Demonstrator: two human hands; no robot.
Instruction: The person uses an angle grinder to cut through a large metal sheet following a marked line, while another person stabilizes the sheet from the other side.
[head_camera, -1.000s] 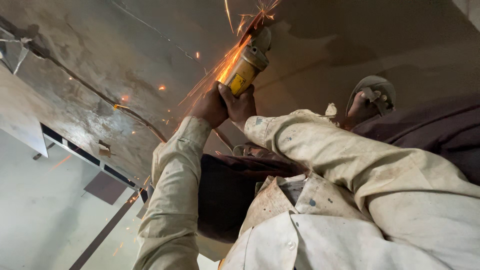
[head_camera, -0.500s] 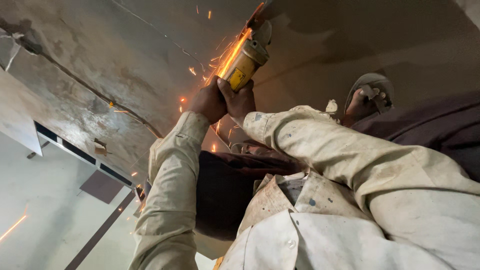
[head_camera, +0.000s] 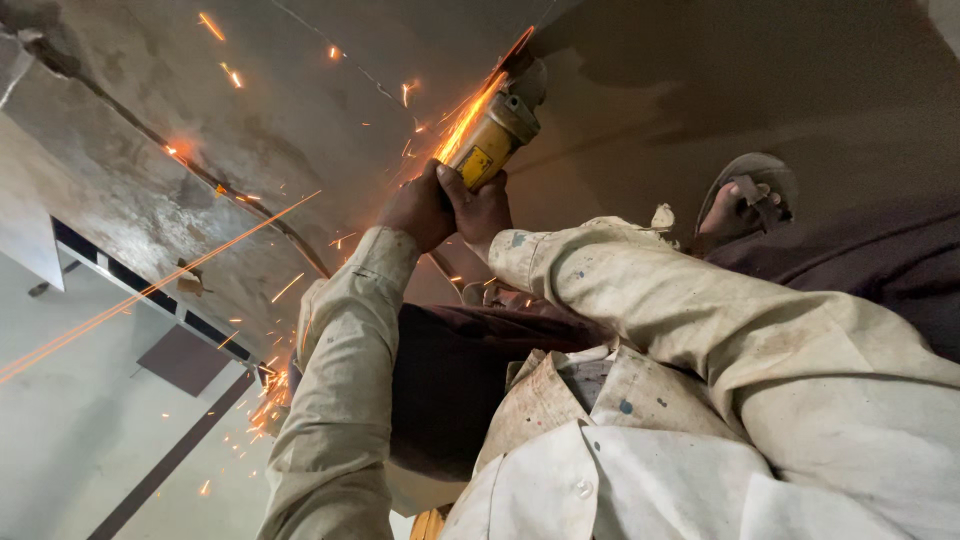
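Observation:
Both my hands grip the body of a yellow angle grinder (head_camera: 495, 135). My left hand (head_camera: 415, 212) wraps the rear of its handle, and my right hand (head_camera: 485, 205) closes on it just beside the left. The grinder's head (head_camera: 520, 80) presses against the grey concrete surface (head_camera: 300, 110), and orange sparks (head_camera: 465, 120) stream from it toward the lower left. Paint-stained beige sleeves cover both arms.
A thin dark rod or cable (head_camera: 250, 210) runs diagonally across the concrete. A foot in a sandal (head_camera: 745, 195) rests at the right. A dark-trousered knee (head_camera: 470, 370) lies between my arms. A dark-framed panel (head_camera: 185, 360) sits at the lower left, where sparks land.
The grinder and both hands stay almost in place. The spark spray has grown, with long streaks now reaching the lower left edge.

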